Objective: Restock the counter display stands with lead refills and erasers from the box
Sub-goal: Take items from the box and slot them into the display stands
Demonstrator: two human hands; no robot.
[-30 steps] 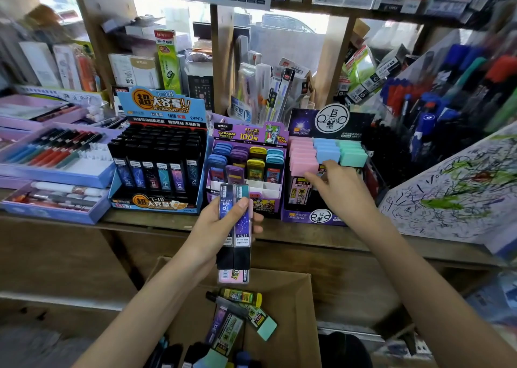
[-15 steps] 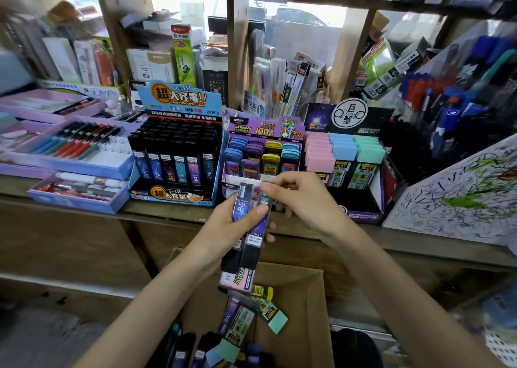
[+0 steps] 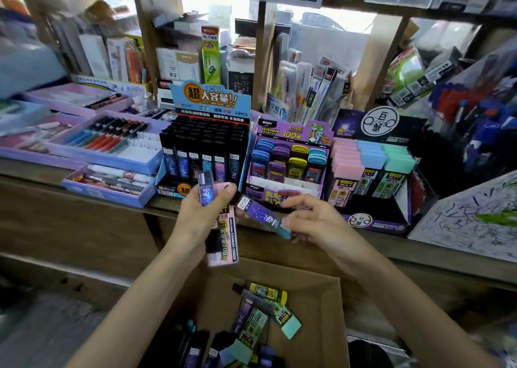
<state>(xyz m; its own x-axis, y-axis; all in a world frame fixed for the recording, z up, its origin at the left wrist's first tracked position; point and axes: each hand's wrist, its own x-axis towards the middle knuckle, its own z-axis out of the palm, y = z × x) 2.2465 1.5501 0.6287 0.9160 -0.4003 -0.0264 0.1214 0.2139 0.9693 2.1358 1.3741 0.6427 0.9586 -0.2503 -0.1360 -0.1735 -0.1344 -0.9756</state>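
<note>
Pens, trays and paper on the shop shelves

A blue tray (image 3: pixel 134 164) on the left of the wooden surface (image 3: pixel 25 169) holds red, blue and black pens (image 3: pixel 109 135). A smaller blue tray (image 3: pixel 106 195) sits just in front of it, and a purple tray (image 3: pixel 70 109) sits behind. A tall green box (image 3: pixel 210 57) stands on the shelf at the back, near a wooden post (image 3: pixel 263 60). On the right, a scribbled paper (image 3: pixel 470 216) leans below many blurry blue and red pens (image 3: pixel 475 110).

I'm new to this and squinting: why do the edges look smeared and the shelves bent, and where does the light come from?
Head view: the wide-angle lens bows the counter and shelf posts; the edges are motion-blurred, while the left hand, right hand and black refill stand are fairly sharp; daylight through the window behind blows out white.
</note>
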